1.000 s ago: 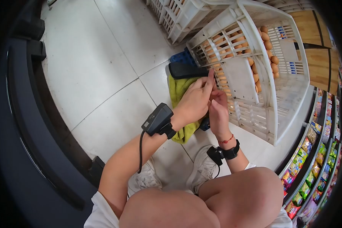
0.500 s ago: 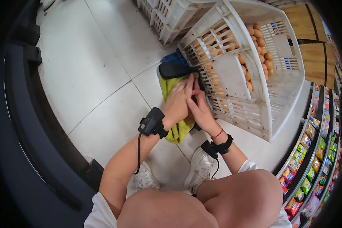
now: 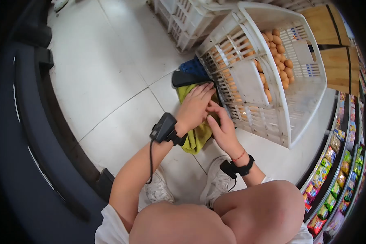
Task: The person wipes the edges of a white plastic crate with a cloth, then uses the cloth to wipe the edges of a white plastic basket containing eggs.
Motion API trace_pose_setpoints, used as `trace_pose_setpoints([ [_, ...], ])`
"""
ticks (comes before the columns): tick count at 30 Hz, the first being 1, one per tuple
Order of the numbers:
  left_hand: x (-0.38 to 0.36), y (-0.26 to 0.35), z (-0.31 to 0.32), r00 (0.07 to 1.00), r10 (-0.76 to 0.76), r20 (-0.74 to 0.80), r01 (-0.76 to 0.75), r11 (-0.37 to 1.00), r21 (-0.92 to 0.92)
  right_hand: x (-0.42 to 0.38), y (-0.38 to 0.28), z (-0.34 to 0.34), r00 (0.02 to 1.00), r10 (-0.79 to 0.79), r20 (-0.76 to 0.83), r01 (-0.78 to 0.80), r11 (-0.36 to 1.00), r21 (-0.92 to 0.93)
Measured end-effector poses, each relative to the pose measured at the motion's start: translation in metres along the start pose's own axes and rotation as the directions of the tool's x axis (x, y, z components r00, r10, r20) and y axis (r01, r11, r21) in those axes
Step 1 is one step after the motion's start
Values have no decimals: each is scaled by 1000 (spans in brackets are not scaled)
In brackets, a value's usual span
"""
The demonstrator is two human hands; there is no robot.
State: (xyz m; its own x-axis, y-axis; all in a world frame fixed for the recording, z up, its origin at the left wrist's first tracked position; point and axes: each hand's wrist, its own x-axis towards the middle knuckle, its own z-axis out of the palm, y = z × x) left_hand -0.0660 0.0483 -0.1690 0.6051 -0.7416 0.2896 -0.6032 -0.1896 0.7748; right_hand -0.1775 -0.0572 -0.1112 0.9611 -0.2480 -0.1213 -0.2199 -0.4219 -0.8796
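Observation:
A yellow-green cloth [image 3: 199, 138] lies bunched beside the egg crate, its lower end near my shoes. On its upper part rests my left hand [image 3: 195, 107], palm down, with fingers stretched out toward the crate. My right hand [image 3: 224, 129] is just to the right, its fingertips close to the left palm's edge, thumb and forefinger apart; some fingers are partly hidden. At the cloth's top end is a black padded piece [image 3: 188, 79], and a dark edge shows between cloth and crate. A blue plastic part [image 3: 193, 66] sticks out behind it.
A white slatted crate [image 3: 286, 118] holds many brown eggs [image 3: 277, 53]. More white crates [image 3: 183, 30] stand behind it. Shelves of packaged snacks [image 3: 333, 171] line the right. A dark cabinet-like unit [image 3: 24, 134] is on the left. The floor [image 3: 110, 81] is white tile.
My right hand has drawn slightly away from the left, its thumb and forefinger wider apart. The left hand stays flat on the cloth. The whole view has shifted slightly.

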Motion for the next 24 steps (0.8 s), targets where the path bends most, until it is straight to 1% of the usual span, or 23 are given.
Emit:
trace_pose_setpoints([
  [1,4,-5,2,1000,-26,-7,26,1000,14,-1,-10,-7,998,-58,30,58,998,-11],
  [2,7,-8,4,998,-53,-15,54,998,30,-1,-12,-13,996,-76,48,76,997,-1],
  [3,9,-9,7,993,-18,-117,23,999,41,-2,-12,-19,988,-111,106,121,988,-93],
  [4,11,-8,10,992,-28,-125,35,998,58,-4,-11,-24,977,-139,163,168,969,-182],
  [5,13,-7,12,985,-78,-152,89,994,67,-6,-11,-27,980,-89,176,130,963,-236],
  [6,15,-6,15,976,-127,-178,143,986,81,-9,-8,-28,977,-106,187,146,965,-216],
  [8,21,-12,27,973,-149,-174,184,960,212,-9,1,-26,981,-134,141,177,913,-366],
  [10,25,-16,30,978,-136,-161,178,942,285,-7,4,-21,978,-157,137,201,880,-430],
  [12,30,-16,23,988,-105,-114,135,947,292,-5,5,-18,976,-128,178,207,806,-555],
  [13,31,-17,22,987,-67,-147,111,940,321,-4,5,-15,974,-128,185,211,806,-553],
  [14,33,-19,25,990,-64,-128,100,948,304,-2,7,-17,975,-116,192,206,800,-563],
  [15,33,-20,24,988,-112,-109,140,940,310,-4,8,-18,980,-84,179,175,797,-578],
  [16,35,-20,26,983,-159,-92,180,932,313,-3,8,-17,982,-68,176,155,822,-547],
  [17,36,-17,28,973,-160,-166,205,931,304,-3,9,-17,983,-57,174,140,846,-515],
  [18,37,-17,28,973,-178,-147,215,930,298,-7,9,-18,984,-28,174,117,841,-528],
  [20,37,-14,26,956,-170,-239,210,965,155,-4,8,-16,984,-99,151,166,823,-543],
  [21,35,-9,25,956,-188,-227,224,964,145,-4,9,-14,987,-122,99,158,780,-605],
  [23,33,0,25,918,-148,-369,120,988,-97,-3,9,-15,990,-107,96,143,777,-613],
  [24,30,0,31,921,-154,-359,122,986,-109,-2,10,-15,990,-116,85,144,766,-627],
])
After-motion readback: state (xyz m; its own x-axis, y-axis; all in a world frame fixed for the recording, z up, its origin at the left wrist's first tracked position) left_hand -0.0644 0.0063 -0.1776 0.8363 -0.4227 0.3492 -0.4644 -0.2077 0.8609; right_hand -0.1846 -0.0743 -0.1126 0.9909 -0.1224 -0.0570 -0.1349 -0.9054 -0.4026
